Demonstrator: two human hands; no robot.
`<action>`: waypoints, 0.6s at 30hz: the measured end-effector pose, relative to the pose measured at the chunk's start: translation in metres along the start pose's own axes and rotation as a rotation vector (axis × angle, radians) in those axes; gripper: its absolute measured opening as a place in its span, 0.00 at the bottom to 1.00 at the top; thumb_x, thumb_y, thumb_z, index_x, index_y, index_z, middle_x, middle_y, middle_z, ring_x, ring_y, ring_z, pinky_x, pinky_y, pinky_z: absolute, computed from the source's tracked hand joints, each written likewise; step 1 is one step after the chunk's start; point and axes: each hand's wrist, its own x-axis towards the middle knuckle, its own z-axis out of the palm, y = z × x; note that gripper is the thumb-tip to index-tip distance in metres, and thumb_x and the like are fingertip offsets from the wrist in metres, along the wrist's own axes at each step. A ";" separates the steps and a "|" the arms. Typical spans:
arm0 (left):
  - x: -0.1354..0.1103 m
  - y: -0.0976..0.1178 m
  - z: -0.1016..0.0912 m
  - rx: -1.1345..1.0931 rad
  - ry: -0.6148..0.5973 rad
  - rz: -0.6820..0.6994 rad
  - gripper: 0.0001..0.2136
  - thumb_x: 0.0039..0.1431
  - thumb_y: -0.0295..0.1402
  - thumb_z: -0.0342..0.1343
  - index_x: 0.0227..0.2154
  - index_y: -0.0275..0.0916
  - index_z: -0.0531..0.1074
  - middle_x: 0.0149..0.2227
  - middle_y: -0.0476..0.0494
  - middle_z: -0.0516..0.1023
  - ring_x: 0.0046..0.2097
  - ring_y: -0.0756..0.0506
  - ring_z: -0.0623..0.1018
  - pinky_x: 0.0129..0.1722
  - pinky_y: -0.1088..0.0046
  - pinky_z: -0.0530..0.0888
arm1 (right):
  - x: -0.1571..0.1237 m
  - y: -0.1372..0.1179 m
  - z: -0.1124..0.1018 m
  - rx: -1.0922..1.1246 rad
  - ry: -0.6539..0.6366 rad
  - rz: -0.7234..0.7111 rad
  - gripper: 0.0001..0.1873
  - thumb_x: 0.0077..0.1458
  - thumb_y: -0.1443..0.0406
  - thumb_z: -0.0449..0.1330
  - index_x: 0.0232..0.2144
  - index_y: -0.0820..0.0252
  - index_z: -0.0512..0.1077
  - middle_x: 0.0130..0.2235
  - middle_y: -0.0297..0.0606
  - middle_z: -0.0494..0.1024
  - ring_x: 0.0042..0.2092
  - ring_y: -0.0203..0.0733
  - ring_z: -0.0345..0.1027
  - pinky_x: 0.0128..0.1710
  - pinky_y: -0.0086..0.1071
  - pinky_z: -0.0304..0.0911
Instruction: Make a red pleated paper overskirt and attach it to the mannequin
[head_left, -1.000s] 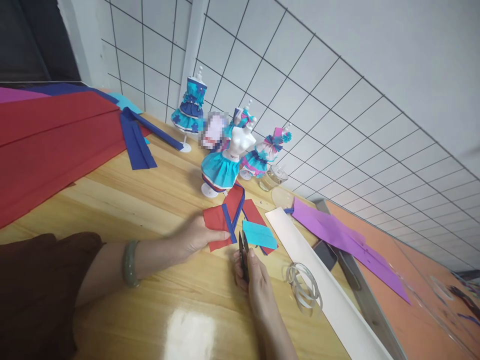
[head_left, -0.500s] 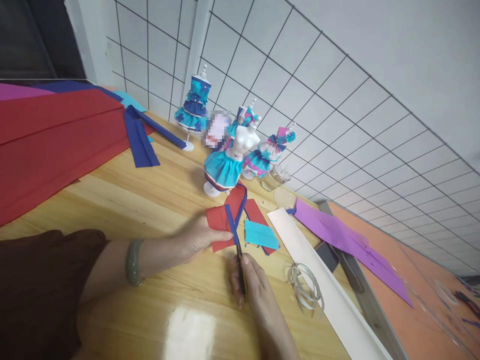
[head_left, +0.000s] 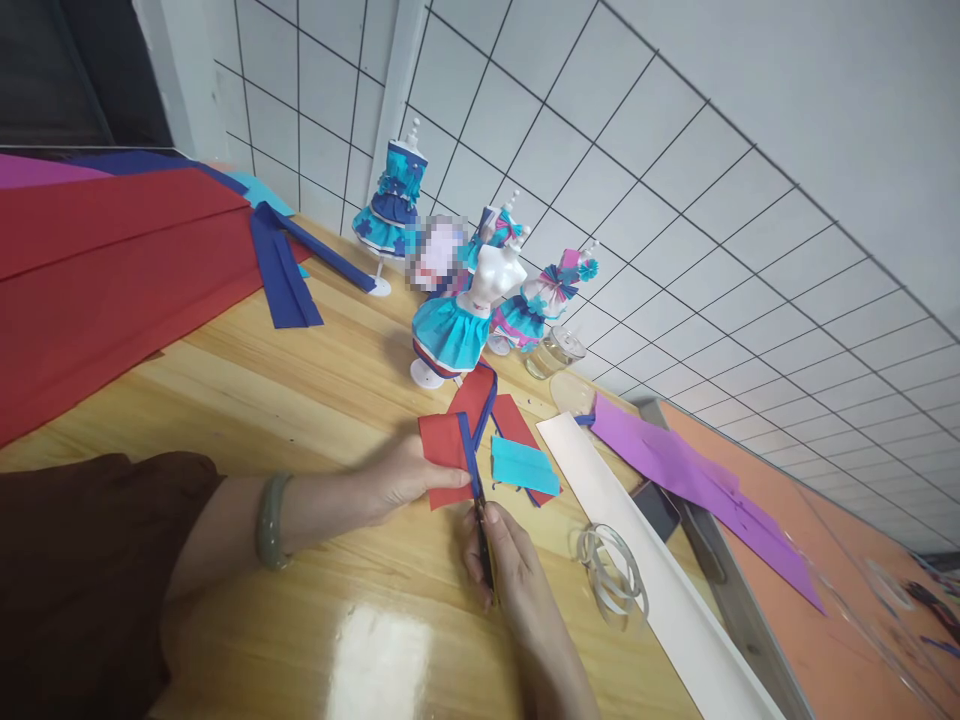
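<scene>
My left hand (head_left: 409,475) pinches a red piece of crepe-like paper (head_left: 444,440) between thumb and fingers. A dark blue strip (head_left: 468,440) runs along its right edge. My right hand (head_left: 510,550) is closed around dark scissors (head_left: 482,530), whose tips meet the lower end of the blue strip beside my left thumb. Whether the blades are apart is too small to tell. Just beyond, a white mini mannequin (head_left: 499,275) wears a turquoise skirt (head_left: 452,335). A turquoise piece (head_left: 525,466) lies over another red piece (head_left: 514,415) to the right.
Dressed mannequins (head_left: 397,190) stand along the tiled wall near a glass jar (head_left: 555,352). Red sheets (head_left: 120,260) and a folded blue strip (head_left: 281,275) lie left. On the right are a tape coil (head_left: 611,570), a long white strip (head_left: 637,540), purple paper (head_left: 697,480) and a dark phone-like object (head_left: 656,510).
The view has shifted slightly. My left hand and the red piece have moved a little to the right, and the blue strip now sits along the red edge. The scissors stay at its lower end.
</scene>
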 end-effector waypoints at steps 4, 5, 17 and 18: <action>-0.001 0.002 0.000 0.008 0.002 -0.022 0.21 0.42 0.30 0.67 0.43 0.35 0.74 0.42 0.38 0.80 0.45 0.40 0.78 0.48 0.62 0.72 | 0.000 -0.001 0.000 0.025 -0.006 0.024 0.21 0.63 0.49 0.40 0.31 0.58 0.60 0.18 0.25 0.58 0.17 0.30 0.48 0.15 0.26 0.44; -0.001 0.002 0.000 0.016 0.003 -0.022 0.21 0.43 0.30 0.66 0.43 0.35 0.74 0.43 0.37 0.80 0.45 0.40 0.78 0.49 0.62 0.72 | 0.000 -0.001 0.000 0.025 -0.008 0.024 0.21 0.63 0.49 0.40 0.31 0.58 0.60 0.18 0.25 0.58 0.17 0.30 0.47 0.15 0.26 0.43; 0.000 -0.001 -0.002 0.056 0.020 0.011 0.20 0.43 0.32 0.66 0.43 0.35 0.74 0.44 0.37 0.79 0.45 0.40 0.77 0.48 0.63 0.72 | 0.000 0.002 0.001 0.034 0.014 0.042 0.22 0.62 0.48 0.42 0.30 0.58 0.61 0.18 0.25 0.56 0.18 0.30 0.46 0.16 0.27 0.43; 0.000 -0.002 -0.002 0.062 0.027 0.015 0.20 0.43 0.33 0.66 0.43 0.35 0.74 0.45 0.37 0.79 0.46 0.40 0.77 0.48 0.63 0.72 | 0.000 0.002 0.001 0.037 0.017 0.042 0.22 0.61 0.48 0.42 0.29 0.58 0.61 0.18 0.25 0.56 0.18 0.31 0.46 0.16 0.27 0.43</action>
